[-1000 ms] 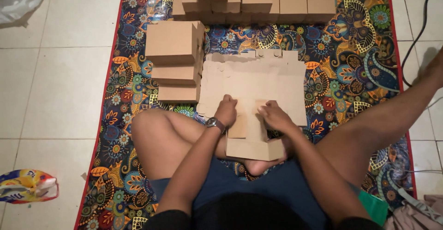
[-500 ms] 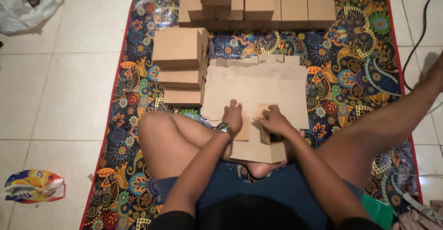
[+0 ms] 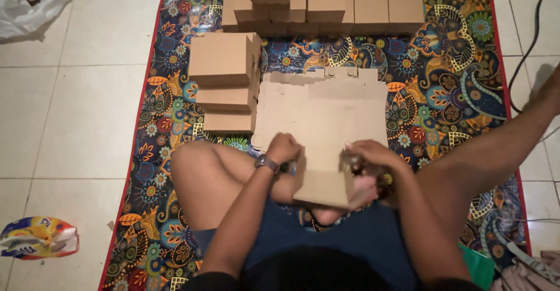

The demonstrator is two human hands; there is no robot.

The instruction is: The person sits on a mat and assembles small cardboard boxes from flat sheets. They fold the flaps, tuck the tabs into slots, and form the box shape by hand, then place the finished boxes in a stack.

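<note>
Since a second before, both hands drew apart: my left hand (image 3: 283,148) and right hand (image 3: 363,152) each pinched a side flap of the box (image 3: 322,181).

The left hand (image 3: 284,148) and right hand (image 3: 367,152), earlier close together on the cardboard piece (image 3: 324,183), now sit apart at its two side edges. The piece's side flaps now stand folded up between them.
</note>
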